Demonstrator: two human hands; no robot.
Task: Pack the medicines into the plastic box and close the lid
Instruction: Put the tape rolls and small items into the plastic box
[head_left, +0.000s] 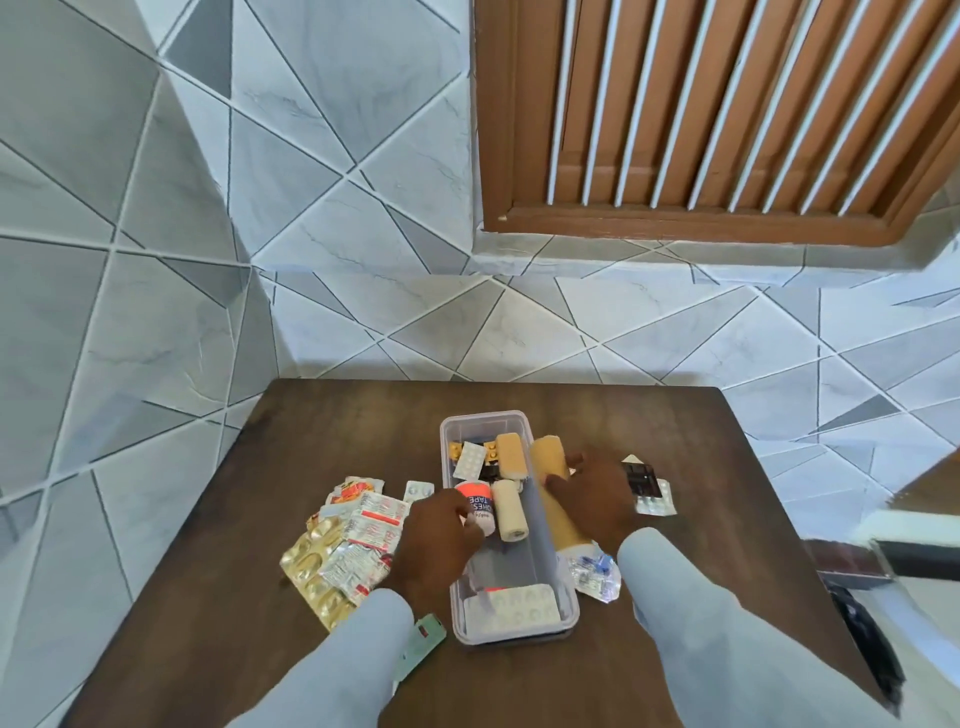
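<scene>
While left hand (435, 540) fingers pinch tape roll (475, 506) inside box (519, 631), right hand (597, 491) fingers spread beside rim.

Looks like a home, prob. a tiled room: grey/white geometric wall tiles (311, 208) wrap the corner, brown louvred wooden window (727, 114) w/ tiled sill, small dark wood table (322, 426) pushed against the wall.

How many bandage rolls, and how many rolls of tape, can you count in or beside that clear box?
Tan bandage rolls: 3, namely the long roll beside the clear box under the right hand, a short roll and a pale roll inside.
Adhesive tape rolls: 1, at the left hand.
Total: 4
</scene>
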